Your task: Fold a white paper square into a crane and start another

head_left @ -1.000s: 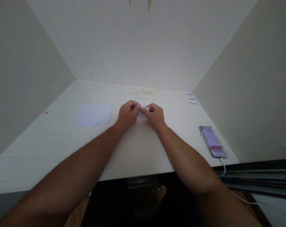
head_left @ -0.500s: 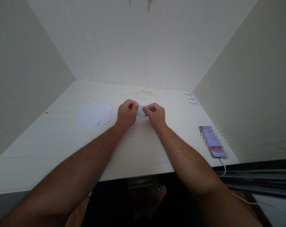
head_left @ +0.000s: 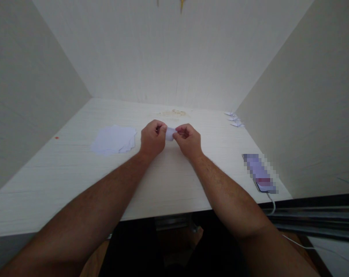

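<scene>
A small folded piece of white paper [head_left: 170,133] is pinched between both hands just above the middle of the pale desk [head_left: 76,177]. My left hand [head_left: 151,139] grips its left end with curled fingers. My right hand [head_left: 187,140] grips its right end, fingers also curled. Most of the paper is hidden behind my fingers. A loose stack of white paper sheets [head_left: 113,139] lies on the desk to the left of my left hand.
A phone [head_left: 260,173] on a white charging cable [head_left: 272,206] lies near the desk's right front edge. Several small folded paper pieces [head_left: 234,119] sit at the back right corner. Plain walls close the desk in on three sides. A stain [head_left: 173,113] marks the back centre.
Both hands have shifted slightly up and away from me, and the paper between them has been turned and pressed smaller. Nothing else has moved.
</scene>
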`<act>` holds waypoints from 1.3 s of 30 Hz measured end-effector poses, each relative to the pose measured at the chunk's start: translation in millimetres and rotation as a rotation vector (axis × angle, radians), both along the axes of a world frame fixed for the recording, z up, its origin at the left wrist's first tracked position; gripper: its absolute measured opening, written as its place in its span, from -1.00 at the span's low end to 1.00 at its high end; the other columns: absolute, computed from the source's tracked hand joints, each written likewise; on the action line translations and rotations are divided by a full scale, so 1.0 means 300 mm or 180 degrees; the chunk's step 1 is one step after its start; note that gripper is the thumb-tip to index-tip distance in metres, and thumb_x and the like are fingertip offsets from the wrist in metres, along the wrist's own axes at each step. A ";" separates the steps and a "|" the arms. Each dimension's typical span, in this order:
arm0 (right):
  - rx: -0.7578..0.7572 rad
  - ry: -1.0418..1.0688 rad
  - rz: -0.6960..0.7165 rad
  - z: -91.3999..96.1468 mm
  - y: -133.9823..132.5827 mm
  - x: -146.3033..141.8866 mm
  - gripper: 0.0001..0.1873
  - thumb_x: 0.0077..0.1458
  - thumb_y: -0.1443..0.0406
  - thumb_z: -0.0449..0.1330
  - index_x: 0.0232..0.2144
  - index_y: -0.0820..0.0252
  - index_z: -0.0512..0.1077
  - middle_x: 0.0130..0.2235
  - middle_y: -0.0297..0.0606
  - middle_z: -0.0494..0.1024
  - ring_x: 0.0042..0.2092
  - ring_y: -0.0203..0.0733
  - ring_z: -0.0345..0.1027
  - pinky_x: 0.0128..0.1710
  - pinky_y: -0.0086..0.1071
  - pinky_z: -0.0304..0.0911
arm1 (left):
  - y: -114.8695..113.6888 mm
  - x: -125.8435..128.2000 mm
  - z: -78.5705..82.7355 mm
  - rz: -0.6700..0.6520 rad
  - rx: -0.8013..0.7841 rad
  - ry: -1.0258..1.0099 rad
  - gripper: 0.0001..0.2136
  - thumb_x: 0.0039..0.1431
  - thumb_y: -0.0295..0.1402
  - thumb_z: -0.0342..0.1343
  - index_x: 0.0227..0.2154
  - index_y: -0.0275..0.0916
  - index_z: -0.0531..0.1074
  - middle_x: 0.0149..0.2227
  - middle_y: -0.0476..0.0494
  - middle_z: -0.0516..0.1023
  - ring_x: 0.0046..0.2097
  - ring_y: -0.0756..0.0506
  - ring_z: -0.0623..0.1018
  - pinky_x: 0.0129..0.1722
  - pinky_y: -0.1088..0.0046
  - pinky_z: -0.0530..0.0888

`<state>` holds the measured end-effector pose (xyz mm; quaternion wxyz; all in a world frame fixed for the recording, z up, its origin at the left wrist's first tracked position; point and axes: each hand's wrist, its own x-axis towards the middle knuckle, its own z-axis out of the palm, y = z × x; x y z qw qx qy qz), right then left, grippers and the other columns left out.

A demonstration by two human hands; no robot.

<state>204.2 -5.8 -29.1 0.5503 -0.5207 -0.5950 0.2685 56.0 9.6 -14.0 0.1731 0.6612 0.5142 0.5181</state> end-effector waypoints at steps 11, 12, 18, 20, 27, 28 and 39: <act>-0.0128 0.0050 -0.0031 0.012 -0.001 0.002 -0.90 0.01 0.28 0.28 -0.35 0.14 0.49 -0.35 -0.30 0.61 -0.35 -0.29 0.47 -0.27 -0.36 0.39 | 0.000 -0.003 -0.008 -0.0003 0.0226 0.0258 -0.89 0.18 -0.34 0.06 -0.43 -0.19 0.43 -0.37 -0.10 0.56 -0.33 -0.08 0.46 -0.24 0.35 0.41; -0.0193 0.0064 -0.0030 0.016 0.000 0.003 -0.90 0.01 0.28 0.29 -0.36 0.15 0.49 -0.35 -0.30 0.62 -0.35 -0.29 0.47 -0.27 -0.36 0.39 | 0.000 -0.004 -0.008 -0.0005 0.0250 0.0292 -0.89 0.17 -0.35 0.05 -0.43 -0.19 0.42 -0.37 -0.10 0.56 -0.32 -0.08 0.46 -0.23 0.34 0.41; -0.0391 -0.0064 -0.0034 0.021 0.005 0.009 -0.90 -0.03 0.29 0.32 -0.38 0.17 0.52 -0.38 -0.30 0.62 -0.36 -0.28 0.47 -0.25 -0.34 0.39 | 0.001 -0.007 -0.009 -0.0065 0.0409 0.0480 -0.90 0.15 -0.39 0.03 -0.46 -0.17 0.37 -0.36 -0.13 0.54 -0.28 -0.12 0.47 -0.17 0.30 0.42; -0.0393 -0.0144 0.0004 0.013 0.008 0.012 -0.91 -0.02 0.30 0.31 -0.39 0.16 0.52 -0.39 -0.31 0.62 -0.36 -0.28 0.47 -0.24 -0.33 0.39 | 0.003 -0.007 -0.011 -0.0058 0.0437 0.0529 -0.90 0.15 -0.39 0.02 -0.46 -0.17 0.36 -0.36 -0.13 0.54 -0.27 -0.13 0.47 -0.17 0.28 0.41; -0.0467 -0.0209 -0.0025 0.003 0.009 0.018 -0.93 -0.03 0.33 0.32 -0.40 0.18 0.52 -0.41 -0.31 0.61 -0.37 -0.28 0.48 -0.26 -0.34 0.37 | 0.008 -0.008 -0.019 -0.0139 0.0447 0.0655 -0.90 0.14 -0.41 0.01 -0.47 -0.16 0.35 -0.36 -0.15 0.54 -0.26 -0.14 0.47 -0.16 0.26 0.42; -0.0467 -0.0201 -0.0018 0.004 0.008 0.019 -0.93 -0.03 0.33 0.32 -0.40 0.18 0.52 -0.41 -0.32 0.61 -0.37 -0.28 0.48 -0.26 -0.35 0.37 | 0.008 -0.008 -0.019 -0.0144 0.0455 0.0661 -0.90 0.14 -0.42 0.01 -0.47 -0.16 0.35 -0.36 -0.16 0.53 -0.26 -0.15 0.47 -0.16 0.26 0.42; -0.0615 -0.0364 -0.0021 0.008 -0.022 0.023 -0.94 -0.05 0.36 0.30 -0.42 0.17 0.53 -0.44 -0.36 0.59 -0.41 -0.30 0.42 -0.28 -0.36 0.33 | 0.003 0.002 -0.025 -0.0181 0.0628 0.0857 -0.90 0.16 -0.42 -0.02 -0.46 -0.16 0.32 -0.36 -0.19 0.52 -0.24 -0.18 0.46 -0.17 0.22 0.39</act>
